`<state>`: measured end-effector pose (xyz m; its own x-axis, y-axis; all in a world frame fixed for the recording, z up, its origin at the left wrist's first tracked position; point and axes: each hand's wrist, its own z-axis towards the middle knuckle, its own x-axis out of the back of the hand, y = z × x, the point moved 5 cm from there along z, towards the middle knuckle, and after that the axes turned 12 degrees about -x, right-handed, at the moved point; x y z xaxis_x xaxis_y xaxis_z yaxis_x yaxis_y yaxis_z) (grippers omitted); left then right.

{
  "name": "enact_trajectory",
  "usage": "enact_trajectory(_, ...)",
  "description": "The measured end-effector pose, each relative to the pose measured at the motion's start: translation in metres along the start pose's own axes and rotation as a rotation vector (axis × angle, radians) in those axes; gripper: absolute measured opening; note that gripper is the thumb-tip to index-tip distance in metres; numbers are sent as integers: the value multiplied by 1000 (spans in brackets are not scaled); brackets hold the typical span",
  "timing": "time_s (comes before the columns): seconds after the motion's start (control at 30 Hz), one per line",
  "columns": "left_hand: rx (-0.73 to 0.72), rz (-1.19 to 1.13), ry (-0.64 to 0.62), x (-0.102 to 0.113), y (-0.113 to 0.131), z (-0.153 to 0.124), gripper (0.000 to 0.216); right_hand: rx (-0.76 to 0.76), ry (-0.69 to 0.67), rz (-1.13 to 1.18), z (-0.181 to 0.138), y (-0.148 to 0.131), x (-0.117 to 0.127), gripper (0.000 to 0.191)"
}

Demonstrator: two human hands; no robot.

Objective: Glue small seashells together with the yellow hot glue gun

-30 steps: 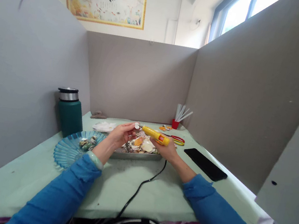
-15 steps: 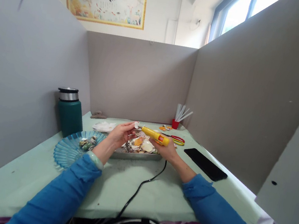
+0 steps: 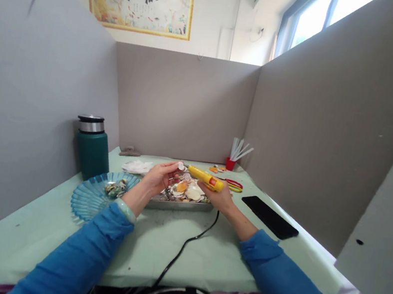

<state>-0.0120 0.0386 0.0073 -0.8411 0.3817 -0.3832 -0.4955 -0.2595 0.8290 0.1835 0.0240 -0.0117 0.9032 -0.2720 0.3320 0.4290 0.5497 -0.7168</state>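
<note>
Between the fingertips of my left hand (image 3: 161,177) is a small white shell (image 3: 181,166), pinched above the tray. My right hand (image 3: 221,198) is wrapped round a yellow hot glue gun (image 3: 205,178). Its nozzle points left and is at the shell's right edge; I cannot tell if the two touch. A black cord (image 3: 184,246) runs from the gun down over the table's front edge. Below both hands, a metal tray (image 3: 180,207) holds a heap of shells (image 3: 193,194), white and orange ones among them.
On the left are a blue ribbed glass plate (image 3: 86,198) with small shells on it, and a green bottle (image 3: 92,154). Red-and-yellow-handled scissors (image 3: 234,185), a black phone (image 3: 270,217) and a red cup (image 3: 230,164) of glue sticks lie to the right. Grey partitions (image 3: 181,104) enclose the table.
The view has shifted very slightly. Both hands keep nearly the same pose, with the shell and the glue gun's nozzle still close together.
</note>
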Motion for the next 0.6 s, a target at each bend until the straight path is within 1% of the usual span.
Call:
enact_trajectory(0.17,-9,-7,36,2,1,0,23,48,-34,-31,-2,-8,0,27)
enact_trajectory(0.27,0,-5,54,1,1,-1,23,49,-41,-44,-2,-8,0,27)
enact_trajectory(0.6,3,5,39,-2,1,-3,22,56,-14,-75,0,-5,0,27)
